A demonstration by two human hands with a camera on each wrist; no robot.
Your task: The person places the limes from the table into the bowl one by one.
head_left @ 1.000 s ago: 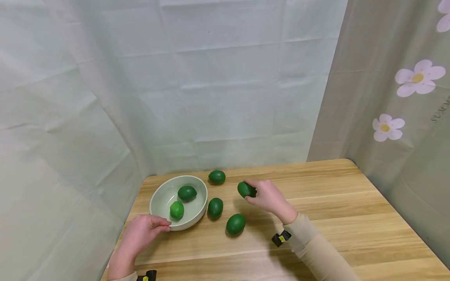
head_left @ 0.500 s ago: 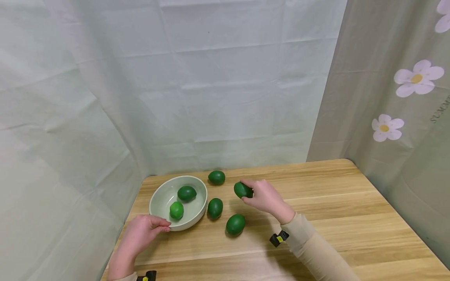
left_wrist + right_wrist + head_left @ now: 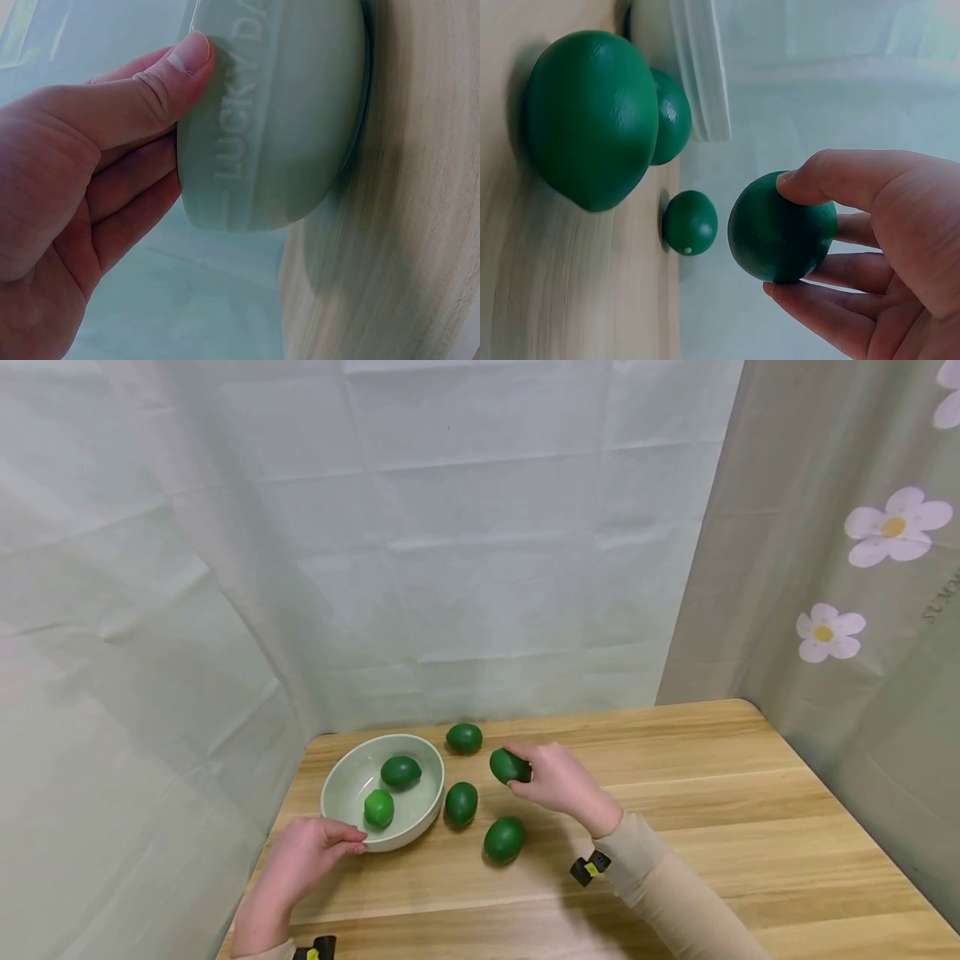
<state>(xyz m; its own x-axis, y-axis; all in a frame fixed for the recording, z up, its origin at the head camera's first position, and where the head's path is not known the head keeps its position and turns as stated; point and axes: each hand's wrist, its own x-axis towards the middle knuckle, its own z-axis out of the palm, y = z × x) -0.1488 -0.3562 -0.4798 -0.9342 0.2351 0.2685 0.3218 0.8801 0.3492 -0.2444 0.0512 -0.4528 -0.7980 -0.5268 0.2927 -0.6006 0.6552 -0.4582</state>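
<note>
My left hand (image 3: 311,856) pinches the near rim of a pale green bowl (image 3: 342,785) between thumb and fingers. Raised "LUCKY DA" lettering shows on the bowl's side in the left wrist view. Inside lie a dark green lime (image 3: 401,772) and a brighter green lime (image 3: 378,808). To the right of the bowl, my right hand (image 3: 562,783) grips another dark green lime (image 3: 776,229), held above the table in the right wrist view. Three more dark limes rest on the wood: one at the back (image 3: 464,738), one beside the bowl (image 3: 461,804) and one nearer (image 3: 504,840).
The wooden table (image 3: 675,860) extends to the right of the hands. Its back edge meets a pale hanging cloth (image 3: 487,568), and a flowered curtain (image 3: 810,552) hangs along the right side. Each wrist wears a small black camera (image 3: 590,867).
The right hand has moved a little to the left with its lime, closer to the bowl. The left hand, the bowl and the other limes stay where they were.
</note>
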